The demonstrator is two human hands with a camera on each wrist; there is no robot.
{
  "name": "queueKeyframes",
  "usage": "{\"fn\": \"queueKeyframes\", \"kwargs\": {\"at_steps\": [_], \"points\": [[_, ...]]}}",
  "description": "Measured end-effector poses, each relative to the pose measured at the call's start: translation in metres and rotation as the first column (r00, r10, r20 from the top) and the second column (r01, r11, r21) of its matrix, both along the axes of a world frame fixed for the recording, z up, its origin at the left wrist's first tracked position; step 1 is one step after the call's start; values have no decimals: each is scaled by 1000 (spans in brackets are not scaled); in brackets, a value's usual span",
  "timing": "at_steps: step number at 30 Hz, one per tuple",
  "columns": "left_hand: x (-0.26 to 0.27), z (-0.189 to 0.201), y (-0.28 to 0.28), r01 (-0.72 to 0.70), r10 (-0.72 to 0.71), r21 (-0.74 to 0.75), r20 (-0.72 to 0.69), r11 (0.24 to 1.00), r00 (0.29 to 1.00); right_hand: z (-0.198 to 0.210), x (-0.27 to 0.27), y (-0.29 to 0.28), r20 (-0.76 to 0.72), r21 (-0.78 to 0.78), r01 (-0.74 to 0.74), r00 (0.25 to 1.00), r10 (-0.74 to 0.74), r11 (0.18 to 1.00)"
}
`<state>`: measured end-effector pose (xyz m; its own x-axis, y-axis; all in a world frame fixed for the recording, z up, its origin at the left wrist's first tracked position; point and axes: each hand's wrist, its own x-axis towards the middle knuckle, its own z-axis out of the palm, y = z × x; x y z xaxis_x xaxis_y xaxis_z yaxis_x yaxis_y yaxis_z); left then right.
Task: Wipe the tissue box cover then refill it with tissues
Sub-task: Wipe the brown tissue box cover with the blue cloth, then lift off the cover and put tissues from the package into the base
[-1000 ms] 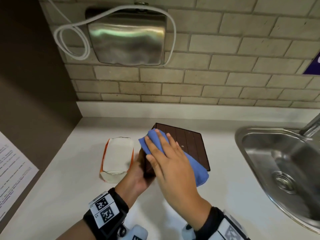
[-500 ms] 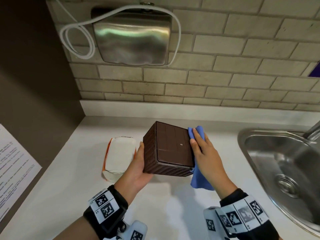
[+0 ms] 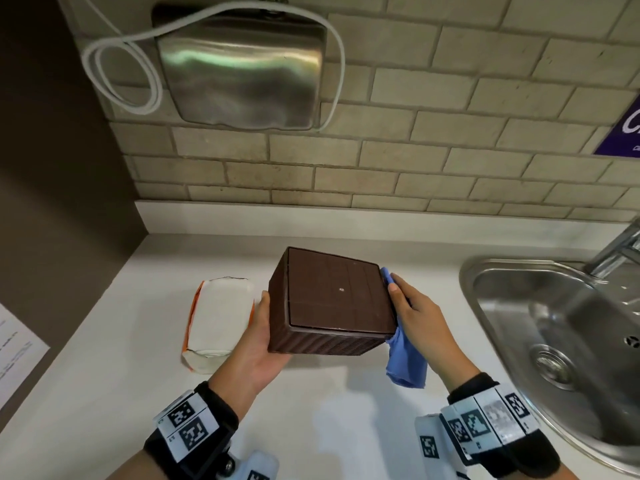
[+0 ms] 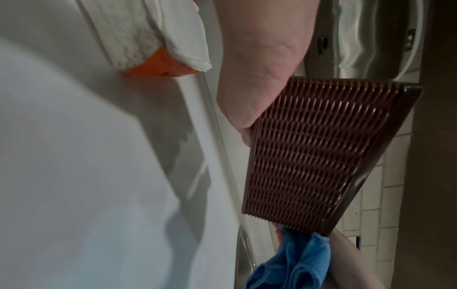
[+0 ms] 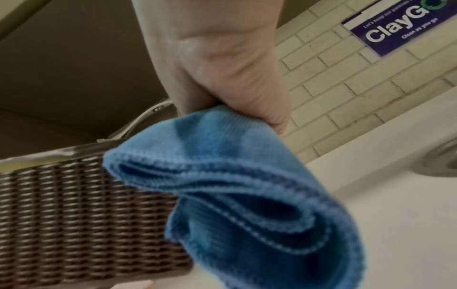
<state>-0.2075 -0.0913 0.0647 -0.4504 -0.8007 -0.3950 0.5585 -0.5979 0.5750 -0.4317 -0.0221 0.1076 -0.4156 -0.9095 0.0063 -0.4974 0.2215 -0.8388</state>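
Head view: left hand [image 3: 254,336] still grips tissue box cover [image 3: 332,303]; right hand [image 3: 420,315], clutching cloth [image 3: 407,362], has slid nearer.

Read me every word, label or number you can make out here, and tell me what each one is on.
"ClayGo": big white letters on the purple wall sign.
"Clean as you go": small line below it on the same sign.
Small line above "ClayGo": too blurred to read.
Printed paper sheet on the left wall: text too small to read.
Wristband markers: square code patterns, with tiny unreadable print.
Tissue box cover, blue cloth, tissue pack: no visible text.
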Motion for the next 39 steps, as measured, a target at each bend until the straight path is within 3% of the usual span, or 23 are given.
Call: {"fn": "queueKeyframes", "kwargs": {"at_steps": [4,9,16,20,23,24,26,27,28,29,30,31,32,34,35,36,37,39], "points": [[4,-4,-4,3,-6,-34,-78,999,997,-18,-21,-11,-178,42,70,982,-61,997],[9,-14,-10,-14,13,-16,-85,1000,996,-64,-47,-41,-496,198,125,868,-11,972],[0,-30,-19,-50,55,76,-62,996,997,-109,-51,-54,-600,370,33,772,212,928],[-5,-35,-22,-35,39,78,-44,996,998,-124,-51,-49,-628,521,15,684,371,853],[-11,-36,-23,-22,27,86,-57,996,998,-123,-49,-45,-636,553,45,667,387,832],[-12,-37,-24,-18,22,89,-45,996,999,-116,-47,-45,-656,497,35,669,349,867],[-14,-38,-25,0,1,99,-15,995,1000,-100,-44,-47,-574,223,1,808,131,975],[-15,-38,-25,8,-8,98,-3,995,1000,-85,-38,-47,-337,105,31,942,6,994],[-17,-37,-25,17,-18,97,4,995,1000,-69,-33,-44,37,54,56,998,-58,997],[-18,-35,-24,30,-31,93,8,995,1000,-57,-28,-40,379,80,-3,925,-28,997],[-20,-34,-23,44,-46,84,23,995,999,-47,-25,-37,649,110,-88,761,-5,990],[-22,-34,-22,54,-57,80,45,995,997,-37,-21,-33,769,132,-158,639,0,979],[-24,-33,-20,61,-67,84,71,995,995,-31,-16,-29,808,138,-221,589,20,966],[-25,-42,-26,34,-46,77,156,996,987,-25,-10,-25,799,171,-269,601,26,948],[-25,-69,-37,31,-40,43,221,999,974,-28,-10,-26,775,192,-261,631,17,946],[-27,-120,-58,24,-31,26,305,999,952,-30,-9,-25,758,206,-248,653,6,947],[-27,-152,-68,22,-30,22,443,1000,896,-32,-8,-27,754,216,-243,656,-3,946],[-22,-163,-80,92,-46,-27,708,995,704,-40,-4,-30,742,228,-216,670,-26,949]]}}
